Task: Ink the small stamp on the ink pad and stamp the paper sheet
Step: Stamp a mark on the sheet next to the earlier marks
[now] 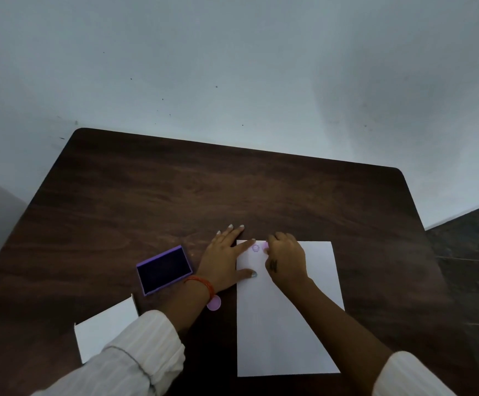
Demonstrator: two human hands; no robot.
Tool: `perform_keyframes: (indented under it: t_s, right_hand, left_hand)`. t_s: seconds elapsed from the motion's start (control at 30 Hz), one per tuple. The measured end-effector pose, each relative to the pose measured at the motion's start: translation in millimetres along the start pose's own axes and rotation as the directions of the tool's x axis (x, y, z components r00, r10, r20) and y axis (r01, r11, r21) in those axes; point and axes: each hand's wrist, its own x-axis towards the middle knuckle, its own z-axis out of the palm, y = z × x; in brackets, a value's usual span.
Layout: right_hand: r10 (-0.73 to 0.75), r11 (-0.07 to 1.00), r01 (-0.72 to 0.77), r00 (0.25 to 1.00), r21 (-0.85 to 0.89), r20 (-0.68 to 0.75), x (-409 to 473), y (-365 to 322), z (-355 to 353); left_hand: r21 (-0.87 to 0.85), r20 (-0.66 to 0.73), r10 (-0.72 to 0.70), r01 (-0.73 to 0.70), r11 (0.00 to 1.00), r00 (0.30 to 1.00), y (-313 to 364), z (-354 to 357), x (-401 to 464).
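Sleeves (135, 355) aside, left hand (224, 258) lies flat pinning paper (284, 332) near the surface's (175, 190) near edge while right hand (287, 261) pinches stamp (265, 246) down.

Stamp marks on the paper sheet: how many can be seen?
1: a faint purple stamp mark near the far left corner of the paper sheet. The right hand may hide others.
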Motion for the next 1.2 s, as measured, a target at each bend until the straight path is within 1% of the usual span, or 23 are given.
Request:
perform_keyframes:
  t_s: [0.1,0.27,0.53,0.6,0.67,0.7,0.73,0.77,0.8,0.83,0.87,0.9,0.93,0.97,1.0,1.03,1.07,1.13,1.2]
  right_hand:
    - [0.018,1.000,-0.018,1.000,0.015,0.001,0.4,0.0,-1.3]
    - [-0.039,0.999,0.040,0.999,-0.022,0.022,0.6,1.5,-0.6]
    - [-0.030,0.999,0.030,0.999,-0.018,-0.015,-0.4,-0.3,0.9]
    - [-0.011,1.000,0.011,1.000,-0.006,-0.002,3.9,1.3,-1.4]
    - [0.057,0.997,-0.060,0.997,0.053,0.050,7.8,4.1,-8.9]
    - [0.117,0.985,-0.125,0.990,0.122,0.075,7.9,5.6,-13.7]
    - [0.174,0.955,-0.184,0.983,0.233,0.061,6.1,7.2,-17.8]
    - [0.234,0.898,-0.213,0.972,0.385,-0.009,0.6,8.4,-20.4]
    - [0.318,0.810,-0.221,0.944,0.544,-0.091,-7.5,7.6,-23.6]
    - [0.410,0.702,-0.225,0.903,0.676,-0.126,-15.6,6.1,-27.0]
    - [0.484,0.570,-0.238,0.871,0.786,-0.087,-21.7,5.7,-29.8]
    - [0.524,0.402,-0.267,0.851,0.876,0.018,-27.2,5.7,-32.3]
    - [0.525,0.206,-0.304,0.837,0.930,0.157,-30.4,5.1,-34.9]
    - [0.483,0.024,-0.337,0.828,0.941,0.284,-36.4,4.8,-36.7]
    - [0.426,-0.115,-0.362,0.823,0.925,0.375,-41.9,3.5,-37.4]
    - [0.372,-0.219,-0.381,0.818,0.898,0.438,-49.0,1.7,-35.6]
    - [0.321,-0.309,-0.389,0.817,0.868,0.480,-56.9,-0.5,-31.6]
    - [0.239,-0.447,-0.393,0.813,0.804,0.531,-71.9,-4.5,-19.6]
    - [0.189,-0.532,-0.399,0.804,0.747,0.564,-83.4,-8.8,-8.9]
  left_hand:
    - [-0.004,-0.004,0.004,-0.004,1.000,1.000,-0.2,0.4,0.0]
    - [-0.011,0.002,0.003,-0.003,1.000,1.000,-0.6,0.4,-0.3]
    - [-0.013,0.005,0.007,-0.007,1.000,1.000,0.7,-2.4,-0.9]
    - [-0.004,0.006,0.008,-0.008,1.000,1.000,1.1,-2.9,-1.5]
    - [0.011,0.023,0.007,-0.007,1.000,1.000,1.9,-4.9,-1.9]
    - [0.019,0.035,0.005,-0.006,1.000,0.999,2.8,-6.8,-2.5]
    - [0.017,0.044,0.002,-0.002,1.000,0.999,4.2,-9.4,-3.7]
    - [-0.009,0.042,-0.008,0.008,1.000,0.999,6.3,-11.9,-5.4]
    - [-0.053,0.019,-0.023,0.024,0.998,1.000,8.7,-15.2,-8.7]
    - [-0.104,-0.021,-0.040,0.038,0.994,0.999,11.4,-18.9,-12.9]
    - [-0.148,-0.068,-0.056,0.045,0.988,0.996,14.3,-22.7,-18.4]
    - [-0.187,-0.113,-0.072,0.050,0.981,0.991,17.0,-26.4,-25.3]
    - [-0.225,-0.149,-0.092,0.057,0.973,0.985,19.6,-29.2,-33.1]
    - [-0.260,-0.173,-0.117,0.069,0.963,0.978,21.5,-31.0,-42.4]
    - [-0.283,-0.185,-0.146,0.089,0.955,0.972,22.6,-31.2,-52.9]
    - [-0.292,-0.189,-0.176,0.116,0.949,0.966,23.0,-29.4,-64.0]
    - [-0.290,-0.184,-0.204,0.146,0.946,0.962,22.4,-25.9,-75.4]
    - [-0.287,-0.154,-0.260,0.209,0.935,0.953,19.6,-15.9,-95.0]
    - [-0.290,-0.127,-0.311,0.265,0.920,0.942,16.7,-5.6,-109.1]
